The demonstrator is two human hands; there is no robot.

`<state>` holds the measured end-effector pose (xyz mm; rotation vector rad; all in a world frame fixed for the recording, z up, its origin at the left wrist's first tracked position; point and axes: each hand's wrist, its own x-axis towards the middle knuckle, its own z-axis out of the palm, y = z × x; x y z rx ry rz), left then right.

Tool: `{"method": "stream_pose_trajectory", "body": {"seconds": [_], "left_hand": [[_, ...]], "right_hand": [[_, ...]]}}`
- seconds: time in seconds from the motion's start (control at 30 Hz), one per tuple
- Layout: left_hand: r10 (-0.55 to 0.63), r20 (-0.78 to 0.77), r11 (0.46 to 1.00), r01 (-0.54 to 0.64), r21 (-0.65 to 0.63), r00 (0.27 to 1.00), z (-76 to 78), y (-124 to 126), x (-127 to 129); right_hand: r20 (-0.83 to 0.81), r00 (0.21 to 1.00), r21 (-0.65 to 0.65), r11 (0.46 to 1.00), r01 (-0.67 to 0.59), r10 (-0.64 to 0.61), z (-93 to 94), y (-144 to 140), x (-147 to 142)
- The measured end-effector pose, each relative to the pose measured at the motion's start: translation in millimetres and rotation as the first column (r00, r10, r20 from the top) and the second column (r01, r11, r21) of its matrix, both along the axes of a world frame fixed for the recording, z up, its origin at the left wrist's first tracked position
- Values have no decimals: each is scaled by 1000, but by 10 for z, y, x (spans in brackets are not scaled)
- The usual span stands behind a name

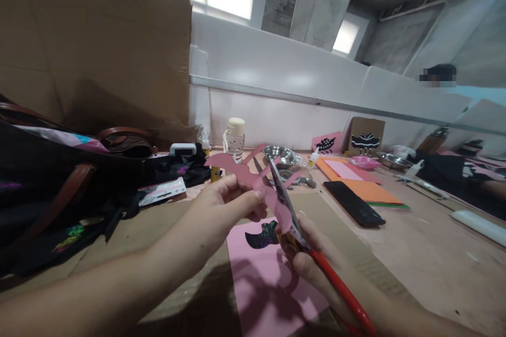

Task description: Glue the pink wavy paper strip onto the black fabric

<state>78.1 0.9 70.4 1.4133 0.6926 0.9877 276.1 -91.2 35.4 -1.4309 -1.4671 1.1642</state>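
Note:
Between the thumb and fingers of my left hand (231,200) is a pink paper cutout (233,169) with a wavy outline and thin strips sticking up. My right hand (312,253) grips red-handled scissors (340,289). Their blades are parted and reach up across the cutout; whether they touch its edge I cannot tell. Below both hands, a pink paper sheet (247,279) lies on brown cardboard (177,279). A dark glittery shape (261,237) rests on that sheet, partly hidden by my right hand.
A black phone (353,202) and orange paper (369,192) lie to the right. Behind stand a steel bowl (282,155) and a clear bottle (236,139) with a cream lid. A black bag (35,189) fills the left side. Another person (438,76) is at the far right.

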Motion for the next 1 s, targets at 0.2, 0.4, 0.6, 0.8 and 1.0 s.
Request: {"method": "stream_pose_trajectory", "body": {"seconds": [0.2, 0.4, 0.6, 0.8, 1.0], "left_hand": [[-65, 1, 998, 65, 13, 998, 18, 1, -19], [-68, 7, 997, 68, 20, 998, -22, 23, -22], [-68, 13, 997, 68, 21, 998, -27, 9, -20], [-78, 29, 996, 77, 33, 997, 5, 17, -36], [-57, 20, 998, 56, 32, 998, -11, 27, -40]], "right_hand": [[-31, 999, 25, 999, -19, 20, -62, -4, 27], [20, 1000, 39, 999, -9, 8, -12, -6, 10], [40, 999, -32, 999, 9, -8, 77, 7, -36], [36, 999, -56, 998, 7, -5, 91, 13, -51], [38, 999, -40, 999, -5, 6, 81, 12, -38]]}}
